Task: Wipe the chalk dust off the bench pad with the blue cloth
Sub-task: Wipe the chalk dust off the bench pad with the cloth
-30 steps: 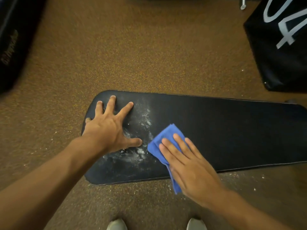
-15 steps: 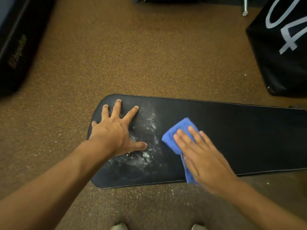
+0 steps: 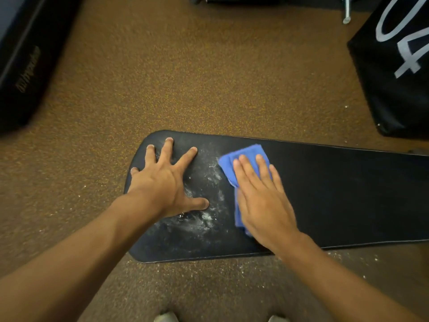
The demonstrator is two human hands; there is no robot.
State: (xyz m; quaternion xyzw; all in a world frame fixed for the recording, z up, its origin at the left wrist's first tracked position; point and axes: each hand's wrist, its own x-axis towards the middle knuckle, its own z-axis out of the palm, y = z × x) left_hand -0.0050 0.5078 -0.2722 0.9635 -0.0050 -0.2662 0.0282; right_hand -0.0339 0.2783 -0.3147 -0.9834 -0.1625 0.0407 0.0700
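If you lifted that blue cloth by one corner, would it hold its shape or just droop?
Probably droop: the cloth lies folded and rumpled under the right hand, following the pad. It looks thin, so likely light. Pushed flat, it should slide easily, though a loose edge may bunch.

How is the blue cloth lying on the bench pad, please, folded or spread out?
Folded: the blue cloth shows a doubled edge beside the right hand pressing it.

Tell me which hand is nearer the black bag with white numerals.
Right. The right hand presses the cloth mid-pad, toward the bag; the left hand rests flat at the pad's far end.
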